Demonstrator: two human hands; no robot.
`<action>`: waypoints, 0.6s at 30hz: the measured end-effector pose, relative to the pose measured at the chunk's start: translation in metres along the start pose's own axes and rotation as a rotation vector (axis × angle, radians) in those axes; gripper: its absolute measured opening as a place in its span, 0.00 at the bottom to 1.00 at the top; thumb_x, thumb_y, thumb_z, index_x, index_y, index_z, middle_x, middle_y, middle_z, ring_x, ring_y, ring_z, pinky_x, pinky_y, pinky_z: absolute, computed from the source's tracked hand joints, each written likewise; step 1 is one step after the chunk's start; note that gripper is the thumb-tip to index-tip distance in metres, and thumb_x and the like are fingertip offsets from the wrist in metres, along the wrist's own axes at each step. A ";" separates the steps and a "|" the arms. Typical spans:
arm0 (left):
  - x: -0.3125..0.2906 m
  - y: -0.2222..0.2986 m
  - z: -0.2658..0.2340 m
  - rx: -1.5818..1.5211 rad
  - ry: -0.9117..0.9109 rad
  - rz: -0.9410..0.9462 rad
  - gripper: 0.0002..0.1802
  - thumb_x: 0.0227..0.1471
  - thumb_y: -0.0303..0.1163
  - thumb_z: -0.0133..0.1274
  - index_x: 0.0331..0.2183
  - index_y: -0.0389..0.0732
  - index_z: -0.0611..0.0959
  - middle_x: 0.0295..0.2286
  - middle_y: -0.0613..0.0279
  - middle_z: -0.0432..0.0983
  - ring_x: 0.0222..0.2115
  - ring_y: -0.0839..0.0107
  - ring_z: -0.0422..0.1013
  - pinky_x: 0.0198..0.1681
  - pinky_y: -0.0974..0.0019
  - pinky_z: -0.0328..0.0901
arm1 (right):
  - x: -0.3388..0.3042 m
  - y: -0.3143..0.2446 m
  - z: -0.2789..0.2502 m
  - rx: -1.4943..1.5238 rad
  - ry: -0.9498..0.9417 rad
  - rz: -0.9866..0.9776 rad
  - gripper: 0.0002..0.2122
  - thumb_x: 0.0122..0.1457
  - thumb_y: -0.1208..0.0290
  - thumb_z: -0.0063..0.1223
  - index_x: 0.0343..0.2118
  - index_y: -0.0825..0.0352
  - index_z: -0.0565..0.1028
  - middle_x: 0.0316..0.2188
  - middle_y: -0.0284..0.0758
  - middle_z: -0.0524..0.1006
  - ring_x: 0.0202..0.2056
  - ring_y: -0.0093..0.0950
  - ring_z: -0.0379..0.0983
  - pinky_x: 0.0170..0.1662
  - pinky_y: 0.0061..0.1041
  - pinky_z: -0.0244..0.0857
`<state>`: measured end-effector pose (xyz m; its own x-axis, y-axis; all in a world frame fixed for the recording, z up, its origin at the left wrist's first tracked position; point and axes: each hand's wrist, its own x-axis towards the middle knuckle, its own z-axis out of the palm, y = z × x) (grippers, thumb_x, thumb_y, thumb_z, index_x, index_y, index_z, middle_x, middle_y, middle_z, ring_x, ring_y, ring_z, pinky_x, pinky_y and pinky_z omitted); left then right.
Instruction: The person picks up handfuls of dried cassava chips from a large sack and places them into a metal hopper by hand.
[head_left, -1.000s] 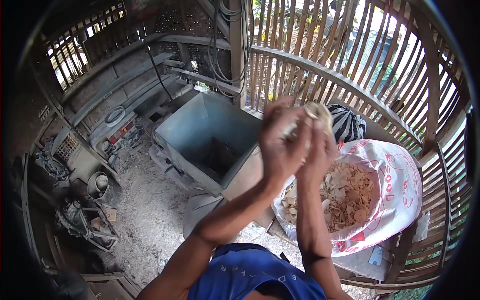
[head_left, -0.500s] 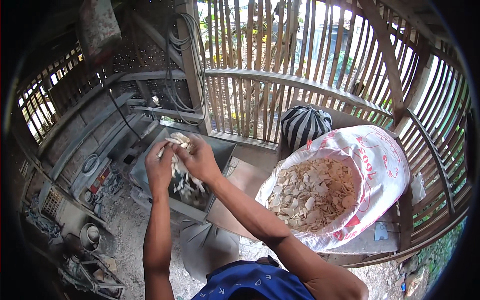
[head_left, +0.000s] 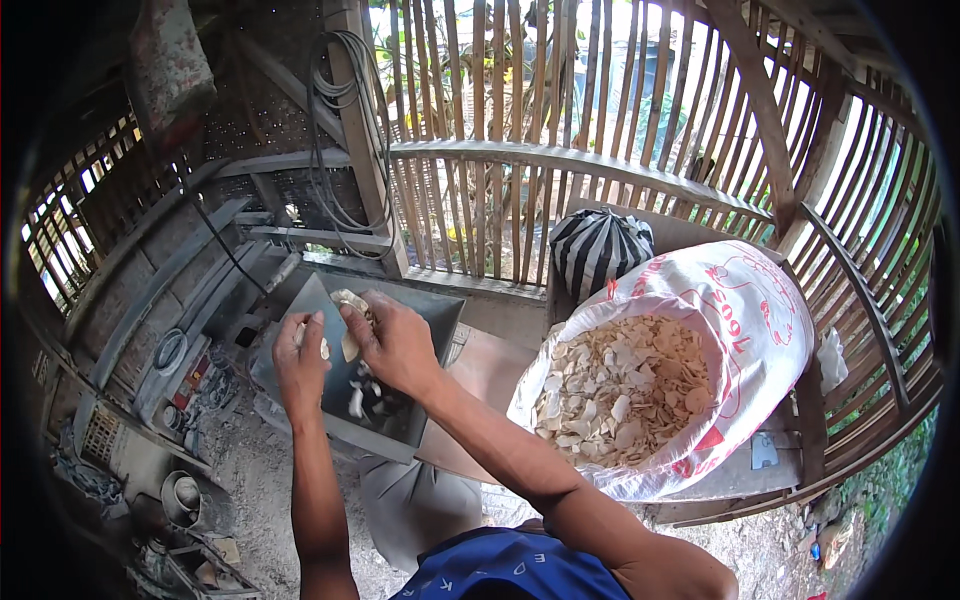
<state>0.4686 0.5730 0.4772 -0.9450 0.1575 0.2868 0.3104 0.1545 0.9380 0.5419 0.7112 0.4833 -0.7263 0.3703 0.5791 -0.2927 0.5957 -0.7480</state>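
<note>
Both my hands are over a grey metal hopper [head_left: 440, 308]. My right hand [head_left: 400, 345] is closed round several pale dried chips [head_left: 349, 347], which stick out past its thumb and fingers. On the hopper's left side, my left hand [head_left: 300, 368] has its fingers curled in, with a bit of pale chip showing at the fingertips. Loose chips [head_left: 357, 403] drop below the hands into the dark inside of the hopper. To the right, a large white sack [head_left: 765, 330] with red print leans open, full of the same kind of chips [head_left: 625, 390].
A black-and-white striped bag [head_left: 600, 250] sits behind the sack, against the slatted wall. Below the hopper hangs a pale full sack [head_left: 420, 510]. A coiled hose [head_left: 322, 90] hangs on the post. Buckets [head_left: 185, 495] and clutter stand on the dusty floor at the left.
My hands have come apart, the left one lower and to the left. Fewer chips show between them, and some have fallen into the hopper. The view has shifted slightly.
</note>
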 end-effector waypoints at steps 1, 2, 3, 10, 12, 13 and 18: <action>0.002 -0.004 -0.002 0.002 0.006 0.000 0.12 0.55 0.36 0.57 0.36 0.36 0.80 0.28 0.64 0.75 0.27 0.76 0.71 0.23 0.72 0.67 | -0.001 0.001 0.002 0.004 -0.004 -0.002 0.14 0.64 0.60 0.51 0.34 0.68 0.77 0.27 0.46 0.77 0.31 0.50 0.75 0.34 0.43 0.67; 0.005 -0.011 -0.003 -0.005 0.003 0.062 0.11 0.55 0.34 0.57 0.37 0.36 0.80 0.30 0.63 0.75 0.28 0.76 0.71 0.25 0.72 0.67 | -0.001 0.003 0.005 0.016 0.011 -0.047 0.12 0.63 0.63 0.53 0.36 0.68 0.78 0.29 0.45 0.77 0.32 0.49 0.75 0.35 0.42 0.67; 0.007 -0.016 -0.004 -0.012 0.002 0.124 0.11 0.54 0.32 0.57 0.37 0.36 0.79 0.32 0.62 0.75 0.29 0.76 0.71 0.27 0.72 0.68 | -0.001 0.002 0.006 0.030 0.024 -0.091 0.11 0.61 0.65 0.55 0.38 0.68 0.80 0.32 0.44 0.77 0.33 0.48 0.75 0.36 0.41 0.67; 0.011 -0.032 -0.007 0.103 0.054 0.357 0.13 0.48 0.26 0.61 0.38 0.35 0.81 0.35 0.59 0.77 0.31 0.75 0.74 0.29 0.71 0.68 | -0.005 0.008 0.012 0.037 0.004 -0.117 0.14 0.49 0.82 0.56 0.40 0.65 0.82 0.38 0.41 0.79 0.38 0.44 0.77 0.41 0.36 0.70; 0.002 -0.014 0.002 0.049 0.025 0.200 0.13 0.49 0.28 0.63 0.38 0.35 0.81 0.34 0.59 0.77 0.29 0.74 0.74 0.28 0.71 0.68 | -0.005 0.015 0.008 0.034 0.002 -0.102 0.13 0.49 0.81 0.55 0.39 0.65 0.82 0.37 0.41 0.78 0.38 0.44 0.77 0.41 0.38 0.71; -0.002 -0.004 0.004 -0.003 0.001 0.047 0.14 0.49 0.29 0.64 0.37 0.34 0.81 0.32 0.59 0.77 0.27 0.74 0.74 0.27 0.70 0.67 | -0.005 0.016 0.007 0.037 -0.002 -0.092 0.12 0.50 0.81 0.54 0.38 0.65 0.81 0.37 0.40 0.77 0.38 0.44 0.76 0.41 0.39 0.71; 0.002 -0.017 -0.004 0.072 0.033 0.188 0.11 0.52 0.32 0.63 0.31 0.34 0.82 0.25 0.63 0.75 0.22 0.77 0.70 0.24 0.73 0.65 | -0.006 0.009 0.012 0.053 0.022 -0.106 0.14 0.48 0.85 0.50 0.37 0.67 0.81 0.37 0.42 0.78 0.39 0.45 0.76 0.42 0.37 0.70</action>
<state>0.4609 0.5668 0.4629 -0.8721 0.1583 0.4630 0.4873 0.1947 0.8512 0.5365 0.7058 0.4698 -0.6763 0.3232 0.6619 -0.4000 0.5935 -0.6984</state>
